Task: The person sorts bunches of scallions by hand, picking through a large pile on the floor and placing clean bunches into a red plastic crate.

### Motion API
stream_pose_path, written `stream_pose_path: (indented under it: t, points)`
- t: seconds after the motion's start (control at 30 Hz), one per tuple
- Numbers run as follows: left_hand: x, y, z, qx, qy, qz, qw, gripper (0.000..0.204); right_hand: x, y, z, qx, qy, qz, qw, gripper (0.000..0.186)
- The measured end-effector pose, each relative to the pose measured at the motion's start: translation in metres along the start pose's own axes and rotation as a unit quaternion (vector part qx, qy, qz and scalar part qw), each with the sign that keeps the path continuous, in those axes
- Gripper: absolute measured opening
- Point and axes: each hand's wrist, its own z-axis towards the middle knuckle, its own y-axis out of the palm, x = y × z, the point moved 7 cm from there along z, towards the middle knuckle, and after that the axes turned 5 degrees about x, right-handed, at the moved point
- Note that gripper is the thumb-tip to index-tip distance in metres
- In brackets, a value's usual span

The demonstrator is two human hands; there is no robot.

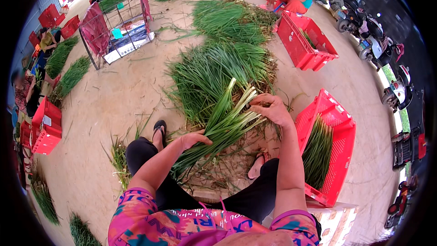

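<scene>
While my left hand (193,139) clasps a bundle of long green scallions (223,125) on the concrete floor (104,105), my right hand (272,108) pinches its pale root ends; trimming looks underway, stripping comes next.

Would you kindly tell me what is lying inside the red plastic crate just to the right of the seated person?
Inside the red plastic crate lies a layer of long green onion stalks, laid lengthwise. The crate's mesh floor shows beside them; whatever is beneath the stalks is covered.

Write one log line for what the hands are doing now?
left hand: holds green onion bunch | right hand: picks at white ends | red crate: right side
</scene>
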Motion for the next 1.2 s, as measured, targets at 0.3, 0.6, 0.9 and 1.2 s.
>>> stream_pose_path:
  t: [0.3,0.6,0.9,1.2]
  points:
    - [0.002,-0.001,-0.01,0.078,-0.039,0.023,0.996,0.05,-0.005,0.018,-0.005,0.026,-0.165,-0.287,0.943,0.017]
    - [-0.003,-0.015,-0.004,0.097,-0.041,0.031,0.994,0.05,-0.005,0.031,-0.006,0.043,-0.171,-0.368,0.913,0.009]
    - [-0.001,-0.01,-0.005,0.055,-0.029,0.01,0.998,0.05,0.008,0.024,0.0,0.085,-0.159,-0.198,0.964,0.012]
    - [0.0,-0.014,0.0,0.008,0.015,-0.013,1.0,0.056,0.029,-0.022,0.005,0.14,0.045,0.372,0.916,0.012]
